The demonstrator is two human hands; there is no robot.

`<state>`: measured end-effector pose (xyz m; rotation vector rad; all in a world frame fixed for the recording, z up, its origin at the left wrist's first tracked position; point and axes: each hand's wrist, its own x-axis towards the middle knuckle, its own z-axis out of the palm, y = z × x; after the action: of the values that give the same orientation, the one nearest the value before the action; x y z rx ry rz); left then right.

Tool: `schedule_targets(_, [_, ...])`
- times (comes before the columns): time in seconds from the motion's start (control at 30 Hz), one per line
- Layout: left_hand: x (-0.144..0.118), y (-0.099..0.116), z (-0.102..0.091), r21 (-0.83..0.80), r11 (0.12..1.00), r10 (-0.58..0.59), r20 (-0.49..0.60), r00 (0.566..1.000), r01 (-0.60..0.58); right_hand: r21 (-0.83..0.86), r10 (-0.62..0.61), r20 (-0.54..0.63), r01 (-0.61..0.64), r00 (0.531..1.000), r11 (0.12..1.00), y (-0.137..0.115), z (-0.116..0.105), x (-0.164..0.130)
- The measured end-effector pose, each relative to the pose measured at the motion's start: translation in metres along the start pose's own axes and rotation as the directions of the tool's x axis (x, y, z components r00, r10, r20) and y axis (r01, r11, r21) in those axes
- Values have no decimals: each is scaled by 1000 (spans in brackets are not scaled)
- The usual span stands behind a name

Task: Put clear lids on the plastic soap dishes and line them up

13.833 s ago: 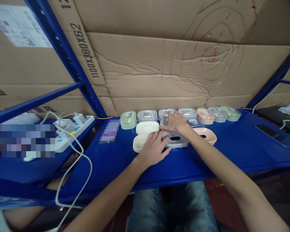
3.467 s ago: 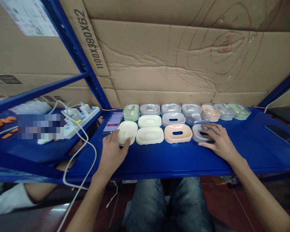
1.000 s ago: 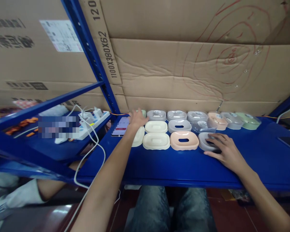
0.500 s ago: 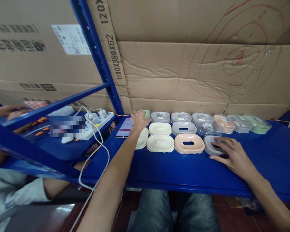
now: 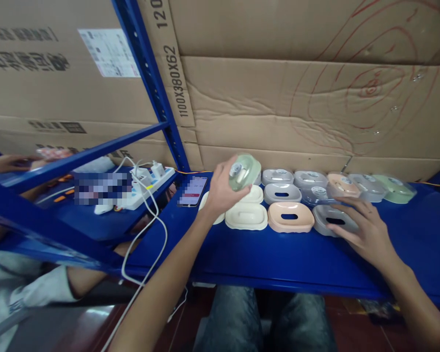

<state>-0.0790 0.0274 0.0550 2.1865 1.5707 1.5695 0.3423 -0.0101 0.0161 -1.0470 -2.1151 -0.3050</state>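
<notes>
My left hand (image 5: 223, 188) grips a green soap dish (image 5: 248, 171) with a clear lid and a round sticker, raised and tilted above the cream dish parts. Those are cream oval pieces (image 5: 246, 216) lying in two rows, one partly under my left wrist. My right hand (image 5: 366, 227) hovers with fingers apart at the right side of a grey soap dish (image 5: 324, 225) with a slot in its middle; whether it touches is unclear. Beside it sit a peach soap dish (image 5: 291, 216), another grey dish (image 5: 281, 193) and a clear lid (image 5: 318, 195).
Along the cardboard wall (image 5: 242, 107) stands a back row of lidded soap dishes, including a peach one (image 5: 342, 185) and a green one (image 5: 394, 189). A phone (image 5: 192, 191) lies left. Past the blue post (image 5: 150, 83) are a power strip (image 5: 143, 195), white cables and another person's arms.
My left hand has lifted the green soap dish from the back left and brought it rightward. My right hand has eased off the grey dish, moving slightly right and up.
</notes>
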Motion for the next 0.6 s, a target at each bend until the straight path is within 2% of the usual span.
schedule_targets(0.1, [-12, 13, 6, -143, 980, 145, 65, 987, -135, 85, -26, -72, 32, 997, 996, -35, 1, 39])
schedule_targets(0.2, [-18, 24, 10, -220, 944, 277, 127, 953, -245, 176, -51, 3, 50, 999, 983, -67, 16, 83])
schedule_targets(0.3, [-22, 31, 10, -277, 916, 349, 191, 917, -291, 333, -70, 73, 42, 995, 942, -81, 40, 114])
schedule_targets(0.43, [-26, 36, 7, -327, 901, 371, 233, 899, -287, 536, -96, 116, 19, 989, 844, -82, 64, 123])
schedule_targets(0.6, [-28, 39, 7, -373, 888, 388, 289, 875, -270, 641, -18, 67, -29, 998, 767, -87, 67, 109])
